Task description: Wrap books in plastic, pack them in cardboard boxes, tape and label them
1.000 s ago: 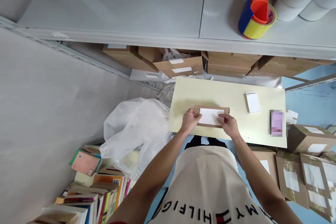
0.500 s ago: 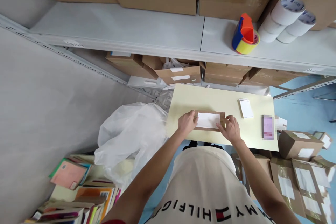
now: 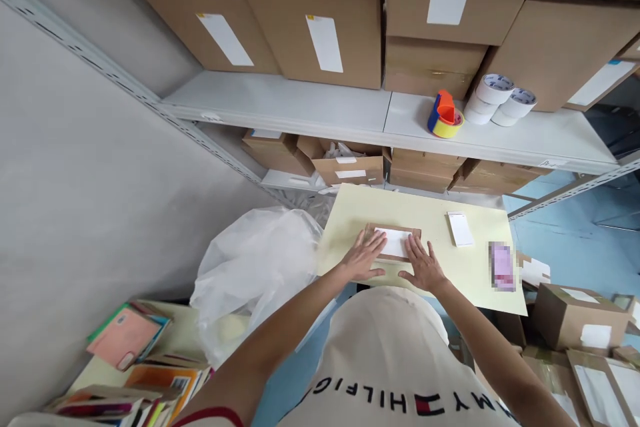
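Note:
A small cardboard box (image 3: 395, 256) rests on the pale yellow table in front of me, with a white label (image 3: 394, 243) on its top. My left hand (image 3: 364, 256) lies with fingers stretched across the label's left end. On the opposite side, my right hand (image 3: 424, 264) is spread, its fingertips touching the label's right end. Both thumbs stick out toward me, near the table's front edge. Neither hand grips anything. To the right of the box lies a stack of white labels (image 3: 460, 229).
Beyond the table (image 3: 350, 207) stands a grey shelf (image 3: 300, 100) with cardboard boxes, a tape dispenser (image 3: 445, 115) and white tape rolls (image 3: 495, 90). A pixelated purple item (image 3: 502, 267) lies at the table's right. Plastic sheeting (image 3: 255, 260) and books (image 3: 160, 380) are left; packed boxes (image 3: 575, 320) are right.
My hands have gone from holding the box and label by their ends to lying flat with fingers spread on the label. My view has tilted up, showing more of the upper shelf.

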Motion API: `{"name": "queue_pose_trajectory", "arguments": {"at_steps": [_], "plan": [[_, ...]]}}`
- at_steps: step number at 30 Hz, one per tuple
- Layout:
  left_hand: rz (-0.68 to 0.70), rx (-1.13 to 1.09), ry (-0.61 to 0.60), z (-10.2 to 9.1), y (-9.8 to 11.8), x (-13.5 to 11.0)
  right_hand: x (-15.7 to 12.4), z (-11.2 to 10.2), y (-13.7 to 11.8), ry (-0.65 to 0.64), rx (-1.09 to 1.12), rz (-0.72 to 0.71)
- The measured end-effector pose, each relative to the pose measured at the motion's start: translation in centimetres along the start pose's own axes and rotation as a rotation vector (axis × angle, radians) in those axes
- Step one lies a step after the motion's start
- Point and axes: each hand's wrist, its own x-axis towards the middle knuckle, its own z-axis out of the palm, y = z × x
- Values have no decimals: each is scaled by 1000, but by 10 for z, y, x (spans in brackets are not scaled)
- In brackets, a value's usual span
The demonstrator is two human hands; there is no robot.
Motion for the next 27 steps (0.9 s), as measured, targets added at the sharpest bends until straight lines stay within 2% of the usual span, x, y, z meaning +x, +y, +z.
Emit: {"name": "queue_pose_trajectory", "arguments": {"at_steps": [2, 5, 8, 12, 15, 18, 20, 22, 27], "plan": [[33, 12, -27, 4, 6, 0, 2, 4, -5, -12, 3, -84], [17, 19, -56, 7, 10, -2, 1, 9, -11, -24, 22, -115], [-27, 10, -83, 7, 9, -10, -9, 12, -9, -8, 59, -76], [-161, -25, -118, -1, 5, -27, -18, 8, 1, 3, 124, -21], [-208, -68, -132, -11, 2, -31, -10, 2, 5, 45, 158, 22], [-199, -87, -99, -21, -3, -22, 3, 1, 3, 30, 210, 65], [-180, -96, -98, -23, -7, -12, 8, 8, -2, 10, 265, 116], [-223, -119, -97, -20, -11, -4, 8, 20, -8, 54, 353, 221], [-600, -375, 110, 9, -25, 1, 4, 51, -24, 299, 702, 539]]}}
